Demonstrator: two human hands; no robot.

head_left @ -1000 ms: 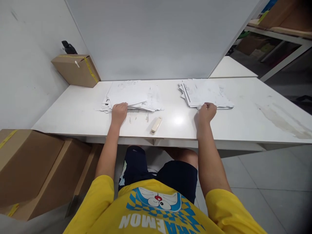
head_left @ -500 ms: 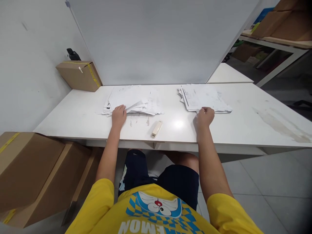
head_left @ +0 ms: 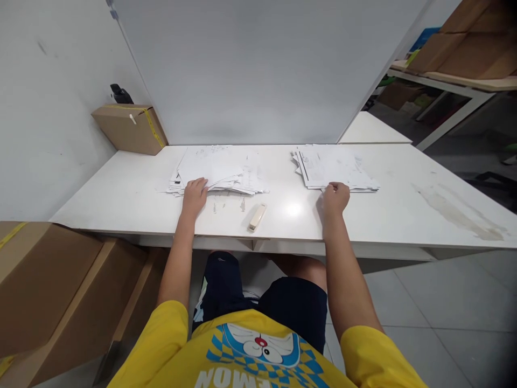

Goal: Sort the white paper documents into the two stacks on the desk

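Observation:
My left hand (head_left: 195, 195) rests at the front edge of a wide, uneven pile of printed paper (head_left: 214, 163), its fingers lying over the top sheet near the left corner. At the front edge of a second paper stack (head_left: 333, 166), my right hand (head_left: 336, 197) is closed, thumb and fingertips pinching the sheets' edge. That stack's sheets fan out a little on the left side. Between the hands, close to the table's front, lies a small cream stapler (head_left: 257, 217), touched by neither hand.
A white table (head_left: 283, 215) runs under everything, with a pale panel (head_left: 250, 70) behind. A taped cardboard box (head_left: 131, 129) stands at the back left. Larger cardboard boxes (head_left: 52, 291) sit below on the left. A brownish stain (head_left: 460, 213) marks the table's right side.
The left pile's top sheet had its front edge curled up half a second ago and now lies flatter. My left fingers have loosened. My right hand keeps its pinch. The view has tilted slightly.

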